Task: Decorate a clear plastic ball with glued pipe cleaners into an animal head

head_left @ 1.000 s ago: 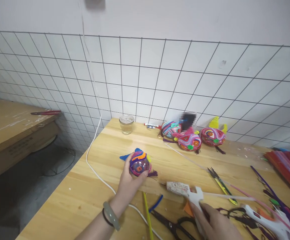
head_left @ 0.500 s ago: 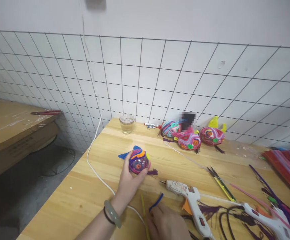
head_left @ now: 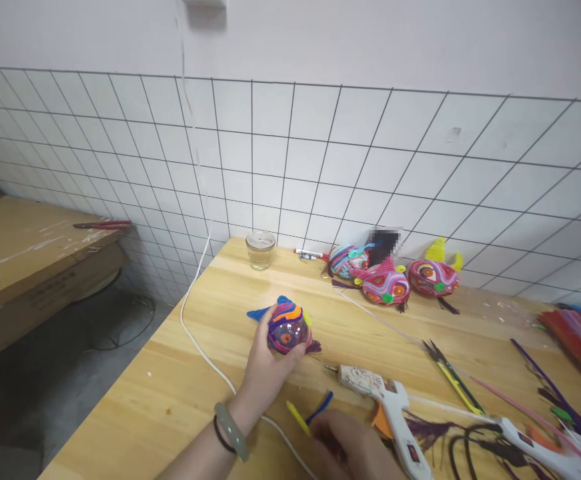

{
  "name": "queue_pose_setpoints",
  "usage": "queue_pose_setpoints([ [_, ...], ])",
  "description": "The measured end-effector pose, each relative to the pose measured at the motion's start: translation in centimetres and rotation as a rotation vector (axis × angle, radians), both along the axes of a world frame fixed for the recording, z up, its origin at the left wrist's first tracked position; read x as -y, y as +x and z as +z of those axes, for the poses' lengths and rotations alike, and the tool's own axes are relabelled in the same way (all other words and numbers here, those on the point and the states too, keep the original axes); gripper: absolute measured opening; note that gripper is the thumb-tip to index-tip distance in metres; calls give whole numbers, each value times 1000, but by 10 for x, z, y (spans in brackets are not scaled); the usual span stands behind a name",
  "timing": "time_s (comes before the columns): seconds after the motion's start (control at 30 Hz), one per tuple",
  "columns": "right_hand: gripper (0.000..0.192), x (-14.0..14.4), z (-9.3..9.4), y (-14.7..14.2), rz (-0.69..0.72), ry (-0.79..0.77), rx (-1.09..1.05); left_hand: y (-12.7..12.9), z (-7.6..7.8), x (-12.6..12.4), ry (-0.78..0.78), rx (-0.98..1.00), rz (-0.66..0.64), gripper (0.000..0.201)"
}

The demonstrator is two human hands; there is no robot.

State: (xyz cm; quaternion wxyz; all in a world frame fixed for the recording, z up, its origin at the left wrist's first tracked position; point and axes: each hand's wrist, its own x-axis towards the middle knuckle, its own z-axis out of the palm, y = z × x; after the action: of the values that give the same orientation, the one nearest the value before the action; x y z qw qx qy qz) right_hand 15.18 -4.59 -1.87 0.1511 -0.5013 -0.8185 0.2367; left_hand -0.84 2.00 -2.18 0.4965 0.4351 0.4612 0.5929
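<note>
Head view: striped ball [head_left: 286, 328] sits near the bench [head_left: 180, 393] left edge, cupped by the left hand [head_left: 266, 367]. Right hand [head_left: 353, 448], nearer the front edge, pinches yellow and blue stems [head_left: 310, 415] pointing toward it.

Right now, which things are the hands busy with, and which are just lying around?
In use:
left hand holding the fish ball
right hand on the yellow and blue stems

Lying about:
glue gun
jar
finished fish
white cord

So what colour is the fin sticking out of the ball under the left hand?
Blue fin, clearest in the head view.
</note>
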Motion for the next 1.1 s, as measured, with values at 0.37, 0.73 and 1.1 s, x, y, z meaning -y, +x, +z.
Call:
queue_pose_setpoints([
  [0.37,24,-3,44,37,-168,2,-350,10,15,15,-27,-95,-269,90],
  [0.73,21,-15,56,53,-23,232,-116,6,21,19,-50,-223,-466,89],
  [1.1,17,-30,87,59,112,-31,-179,-6,22,17,-147,-240,-717,97],
])
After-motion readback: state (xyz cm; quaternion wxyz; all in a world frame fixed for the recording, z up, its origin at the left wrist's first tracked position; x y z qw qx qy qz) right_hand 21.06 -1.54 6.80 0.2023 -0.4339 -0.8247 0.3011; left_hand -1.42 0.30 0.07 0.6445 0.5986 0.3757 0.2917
